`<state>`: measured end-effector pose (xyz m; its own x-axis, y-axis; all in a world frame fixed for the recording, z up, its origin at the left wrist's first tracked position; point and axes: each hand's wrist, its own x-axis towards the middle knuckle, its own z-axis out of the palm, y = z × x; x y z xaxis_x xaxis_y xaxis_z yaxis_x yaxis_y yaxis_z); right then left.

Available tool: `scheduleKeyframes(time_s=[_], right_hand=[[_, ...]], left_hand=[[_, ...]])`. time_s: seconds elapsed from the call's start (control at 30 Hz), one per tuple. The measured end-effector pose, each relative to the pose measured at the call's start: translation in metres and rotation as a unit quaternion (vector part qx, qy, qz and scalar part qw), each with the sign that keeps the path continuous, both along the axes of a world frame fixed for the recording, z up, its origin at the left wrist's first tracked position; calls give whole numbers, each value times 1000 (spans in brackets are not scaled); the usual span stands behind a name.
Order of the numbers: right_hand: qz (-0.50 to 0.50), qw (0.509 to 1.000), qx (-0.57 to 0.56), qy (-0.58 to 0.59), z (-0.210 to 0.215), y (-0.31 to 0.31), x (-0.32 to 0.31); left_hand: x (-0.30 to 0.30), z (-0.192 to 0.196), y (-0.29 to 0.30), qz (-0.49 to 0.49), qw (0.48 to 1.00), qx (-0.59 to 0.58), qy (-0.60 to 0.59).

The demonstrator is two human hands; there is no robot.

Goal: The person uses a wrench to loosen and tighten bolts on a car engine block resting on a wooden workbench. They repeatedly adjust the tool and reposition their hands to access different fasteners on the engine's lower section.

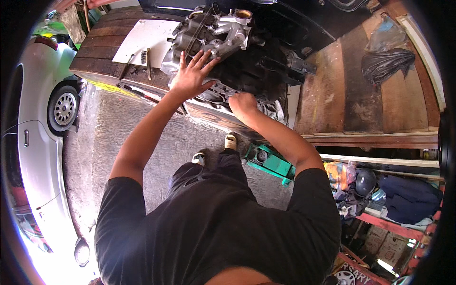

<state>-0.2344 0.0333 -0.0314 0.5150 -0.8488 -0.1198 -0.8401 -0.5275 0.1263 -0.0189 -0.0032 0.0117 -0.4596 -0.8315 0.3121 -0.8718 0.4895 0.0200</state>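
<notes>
A metal engine (pixel 232 33) lies on the wooden workbench (pixel 97 52), its upper part silver and its lower right part dark. My left hand (pixel 191 78) rests flat with fingers spread on the engine's near left side. Low on the engine's near edge, my right hand (pixel 243 105) is closed in a fist; what its fingers grip, if anything, is hidden behind the hand. To the left, on a white board (pixel 137 40), lie a brush with a wooden handle (pixel 148 65) and a thin dark tool (pixel 126 66).
A silver car (pixel 40 137) stands at the left. On the concrete floor, a green floor jack (pixel 273 165) sits under the bench edge by my feet. Plastic bags (pixel 387 61) hang on the wooden panel at right. Below it, a shelf holds clothes (pixel 409 199) and a dark helmet (pixel 365 182).
</notes>
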Motion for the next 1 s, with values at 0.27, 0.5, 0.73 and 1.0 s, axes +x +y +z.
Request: scheduleKeyframes(time_s=[0.27, 0.5, 0.73, 1.0], right_hand=[[-106, 992, 3, -71, -2, 47, -65], [-273, 864, 72, -417, -129, 91, -89], [-358, 739, 93, -563, -225, 79, -69], [-408, 734, 118, -530, -246, 66, -67]], left_hand=[[0, -1, -3, 4, 1000, 5, 11], [-1, 3, 0, 10, 1000, 29, 2], [-3, 3, -1, 15, 999, 36, -9], [-3, 4, 0, 27, 998, 47, -23]])
